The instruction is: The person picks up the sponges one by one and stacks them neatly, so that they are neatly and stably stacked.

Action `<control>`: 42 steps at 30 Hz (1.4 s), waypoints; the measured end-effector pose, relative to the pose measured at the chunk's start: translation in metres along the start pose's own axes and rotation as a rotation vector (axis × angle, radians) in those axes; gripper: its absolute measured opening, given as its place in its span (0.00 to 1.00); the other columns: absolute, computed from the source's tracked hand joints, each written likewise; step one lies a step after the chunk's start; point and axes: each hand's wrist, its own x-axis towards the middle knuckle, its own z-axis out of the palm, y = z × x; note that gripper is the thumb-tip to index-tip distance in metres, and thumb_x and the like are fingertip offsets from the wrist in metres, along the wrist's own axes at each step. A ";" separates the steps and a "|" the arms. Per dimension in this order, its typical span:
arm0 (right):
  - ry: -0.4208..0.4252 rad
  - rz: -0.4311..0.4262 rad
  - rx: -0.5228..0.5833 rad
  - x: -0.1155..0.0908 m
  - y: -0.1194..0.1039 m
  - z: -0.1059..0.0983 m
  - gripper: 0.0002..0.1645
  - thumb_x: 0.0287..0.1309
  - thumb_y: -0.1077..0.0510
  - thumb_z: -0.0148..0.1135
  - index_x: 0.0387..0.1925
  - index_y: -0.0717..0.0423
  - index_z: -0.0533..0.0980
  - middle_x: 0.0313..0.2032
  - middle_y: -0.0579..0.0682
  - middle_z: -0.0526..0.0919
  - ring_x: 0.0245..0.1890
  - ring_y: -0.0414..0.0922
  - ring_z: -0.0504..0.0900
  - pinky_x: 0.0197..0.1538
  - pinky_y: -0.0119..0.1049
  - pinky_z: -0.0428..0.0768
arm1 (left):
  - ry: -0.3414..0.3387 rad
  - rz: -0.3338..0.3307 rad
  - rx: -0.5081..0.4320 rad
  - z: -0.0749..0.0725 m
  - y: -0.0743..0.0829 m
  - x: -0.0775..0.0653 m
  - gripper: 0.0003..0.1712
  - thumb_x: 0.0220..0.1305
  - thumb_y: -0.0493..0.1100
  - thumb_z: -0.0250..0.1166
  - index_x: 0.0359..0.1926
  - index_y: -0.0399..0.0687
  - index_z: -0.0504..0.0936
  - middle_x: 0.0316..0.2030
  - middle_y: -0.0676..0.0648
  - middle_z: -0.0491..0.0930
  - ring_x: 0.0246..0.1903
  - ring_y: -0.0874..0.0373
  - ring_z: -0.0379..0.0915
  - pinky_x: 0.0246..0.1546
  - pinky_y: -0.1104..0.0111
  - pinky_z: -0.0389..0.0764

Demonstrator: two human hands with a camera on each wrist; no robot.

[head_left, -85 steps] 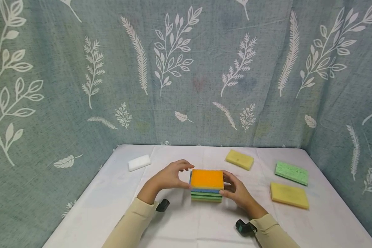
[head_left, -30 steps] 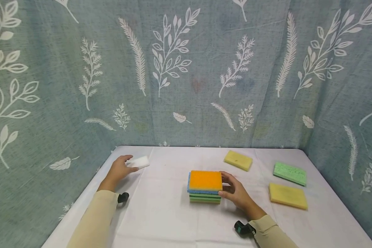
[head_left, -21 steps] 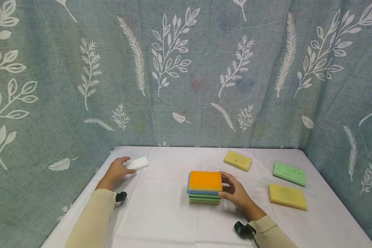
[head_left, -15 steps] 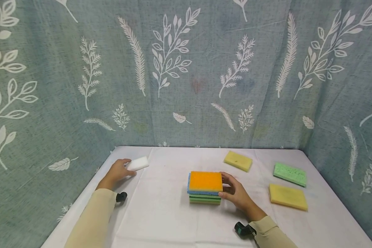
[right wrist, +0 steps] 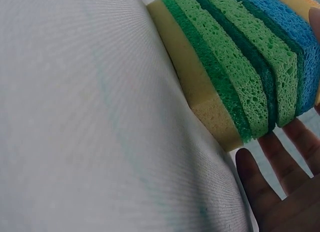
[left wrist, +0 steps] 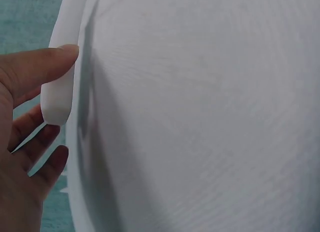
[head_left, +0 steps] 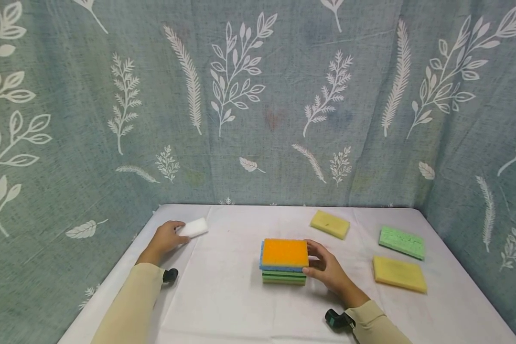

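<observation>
Left hand [head_left: 165, 238] pinches white block [head_left: 195, 228] on table [head_left: 232, 306]; right hand [head_left: 327, 270] grips side of orange-topped sponge stack [head_left: 284, 260]. Green sponge [head_left: 402, 242] farther right.

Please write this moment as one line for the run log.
left hand: pinches white block | right hand: holds orange-topped sponge stack | loose: far yellow sponge, near yellow sponge, green sponge

No readable text, labels, brands, numbers or signs (head and both wrist views alike)
</observation>
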 end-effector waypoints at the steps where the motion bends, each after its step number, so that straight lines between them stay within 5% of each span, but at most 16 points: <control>1: -0.003 -0.010 -0.005 0.000 0.000 0.000 0.43 0.55 0.65 0.67 0.70 0.63 0.59 0.59 0.64 0.72 0.55 0.60 0.74 0.55 0.55 0.75 | 0.001 0.008 -0.008 -0.002 0.002 -0.001 0.37 0.54 0.47 0.74 0.62 0.35 0.73 0.59 0.29 0.69 0.56 0.34 0.66 0.52 0.43 0.71; 14: 0.019 0.023 0.010 -0.003 -0.003 0.001 0.43 0.54 0.59 0.70 0.70 0.51 0.62 0.60 0.55 0.73 0.56 0.53 0.75 0.57 0.41 0.76 | 0.048 0.141 -0.002 -0.007 0.041 -0.013 0.35 0.51 0.50 0.76 0.58 0.38 0.78 0.60 0.35 0.70 0.59 0.37 0.65 0.55 0.43 0.69; 42: 0.018 -0.019 0.017 -0.002 -0.004 0.002 0.44 0.55 0.63 0.69 0.70 0.58 0.61 0.60 0.60 0.72 0.57 0.57 0.73 0.57 0.52 0.75 | 0.066 0.378 -0.029 0.005 0.115 -0.041 0.30 0.47 0.51 0.79 0.51 0.46 0.83 0.52 0.48 0.77 0.52 0.48 0.72 0.51 0.49 0.74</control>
